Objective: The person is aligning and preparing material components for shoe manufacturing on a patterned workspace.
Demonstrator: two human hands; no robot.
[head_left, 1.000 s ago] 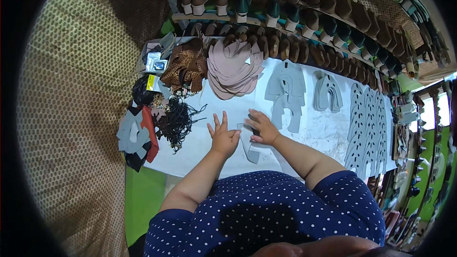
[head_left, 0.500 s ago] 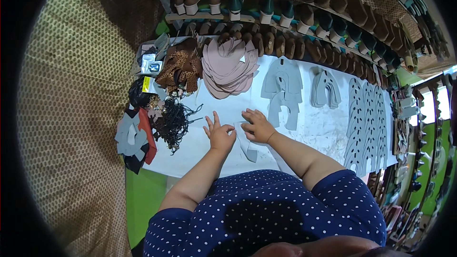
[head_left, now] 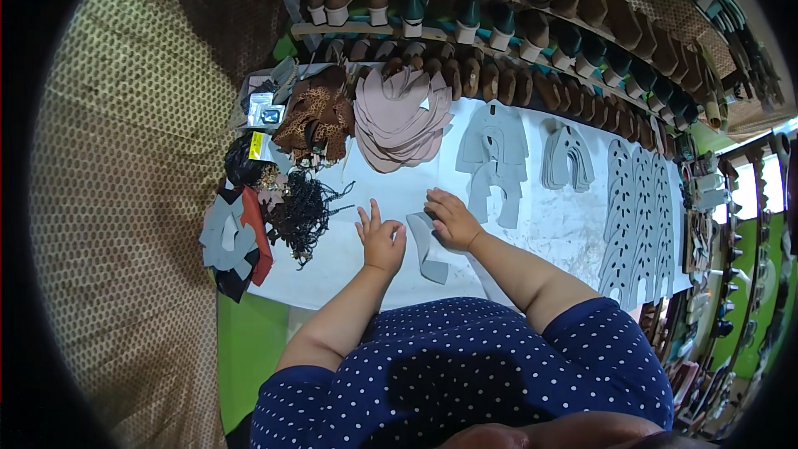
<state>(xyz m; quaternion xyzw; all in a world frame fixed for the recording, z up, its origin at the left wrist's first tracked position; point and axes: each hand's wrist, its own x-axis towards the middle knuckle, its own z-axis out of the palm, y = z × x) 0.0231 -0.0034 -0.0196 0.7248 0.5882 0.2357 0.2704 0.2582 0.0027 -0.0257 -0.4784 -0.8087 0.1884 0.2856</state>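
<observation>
A curved grey cut piece of shoe material [head_left: 431, 264] lies on the white table in front of me, with a paler strip along its right side. On its upper right end rests my right hand [head_left: 454, 221], fingers bent over the edge and holding it. Just left of the piece, and apart from it, my left hand [head_left: 382, 241] is raised with thumb and index finger pinched together and the other fingers stretched up. Whatever may be between those fingertips is too small to make out.
Beyond my hands lie a pink stack of cut pieces [head_left: 402, 120], grey horseshoe-shaped pieces [head_left: 492, 145] and rows of grey pieces with holes [head_left: 638, 216]. Tangled black straps [head_left: 299, 212] and leopard-print pieces [head_left: 320, 120] sit at left. Shelves of shoes [head_left: 465, 17] line the back.
My left hand has moved slightly left, away from the grey piece. More of the piece's upper part shows now. My right hand has shifted a little right and stays on it.
</observation>
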